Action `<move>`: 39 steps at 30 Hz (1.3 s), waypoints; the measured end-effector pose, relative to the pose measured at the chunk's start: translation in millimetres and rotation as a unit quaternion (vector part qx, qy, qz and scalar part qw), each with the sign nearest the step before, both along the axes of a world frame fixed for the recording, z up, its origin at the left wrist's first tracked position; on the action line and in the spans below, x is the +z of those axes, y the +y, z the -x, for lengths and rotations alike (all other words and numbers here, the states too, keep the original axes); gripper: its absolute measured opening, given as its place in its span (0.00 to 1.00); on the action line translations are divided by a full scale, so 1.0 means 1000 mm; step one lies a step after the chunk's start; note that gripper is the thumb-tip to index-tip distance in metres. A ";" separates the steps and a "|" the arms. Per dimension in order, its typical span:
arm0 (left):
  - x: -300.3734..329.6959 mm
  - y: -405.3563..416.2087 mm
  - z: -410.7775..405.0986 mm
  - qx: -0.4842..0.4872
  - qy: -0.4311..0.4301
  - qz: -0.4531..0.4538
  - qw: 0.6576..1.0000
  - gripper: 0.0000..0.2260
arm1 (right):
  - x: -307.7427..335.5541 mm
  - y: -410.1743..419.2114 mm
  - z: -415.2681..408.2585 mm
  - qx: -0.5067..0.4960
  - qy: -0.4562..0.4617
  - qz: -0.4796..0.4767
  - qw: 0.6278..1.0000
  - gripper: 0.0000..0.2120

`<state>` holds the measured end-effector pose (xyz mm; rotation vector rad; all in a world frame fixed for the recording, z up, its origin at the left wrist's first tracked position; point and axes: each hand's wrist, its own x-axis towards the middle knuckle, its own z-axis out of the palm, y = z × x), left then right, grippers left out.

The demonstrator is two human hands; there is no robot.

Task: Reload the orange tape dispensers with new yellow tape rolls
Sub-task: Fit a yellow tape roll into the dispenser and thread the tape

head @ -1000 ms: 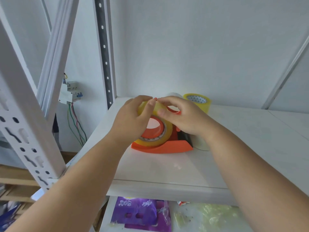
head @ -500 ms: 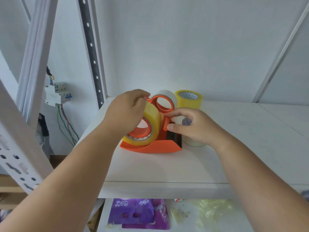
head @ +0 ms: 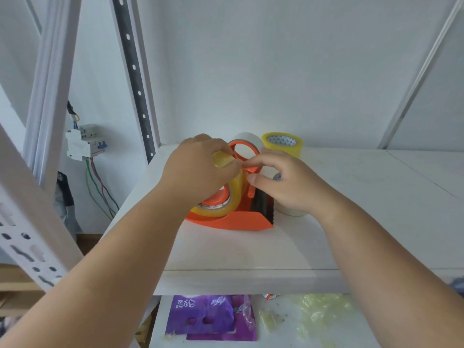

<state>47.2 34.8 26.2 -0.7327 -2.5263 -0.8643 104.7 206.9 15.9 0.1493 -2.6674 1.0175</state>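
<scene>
The left hand [head: 200,169] covers the top of the yellow tape roll [head: 233,197] in the orange dispenser [head: 241,221]. At three o'clock of it, the right hand [head: 288,184] hides most of a pale roll [head: 292,212]. Whether its fingers [head: 253,163] pinch tape cannot be told.

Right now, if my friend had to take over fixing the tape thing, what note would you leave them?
Left hand: fingers pinching the top of the yellow tape roll, which sits on the hub of the orange dispenser.
Right hand: fingers meet the left hand's at the top of the roll, beside the dispenser's orange ring; probably working the tape end loose, though I can't see the end.
Spare yellow roll stands at the back of the white shelf; a pale roll hides behind the right hand.
Done: roll mounted.
Left: pull the tape end to the toothed blade; any other dispenser is out of view.
</scene>
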 end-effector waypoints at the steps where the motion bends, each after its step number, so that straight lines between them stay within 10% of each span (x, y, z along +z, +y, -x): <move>1: 0.001 0.003 -0.001 -0.002 0.011 0.017 1.000 0.12 | -0.001 0.000 0.001 -0.009 0.001 -0.010 1.000 0.07; 9: 0.008 0.020 -0.003 -0.023 0.076 0.157 0.984 0.22 | -0.001 0.007 -0.018 -0.023 -0.061 -0.019 0.998 0.19; 15: 0.009 -0.004 0.004 -0.058 0.003 -0.105 0.993 0.17 | -0.013 0.004 -0.020 -0.004 -0.048 0.011 0.999 0.26; 23: -0.011 -0.010 0.010 -0.009 -0.053 -0.125 0.991 0.14 | -0.012 0.004 -0.014 0.019 -0.075 0.081 0.994 0.26; 39: 0.001 0.009 0.001 0.001 0.071 0.045 0.996 0.14 | -0.012 0.000 -0.026 -0.069 -0.071 0.008 0.995 0.23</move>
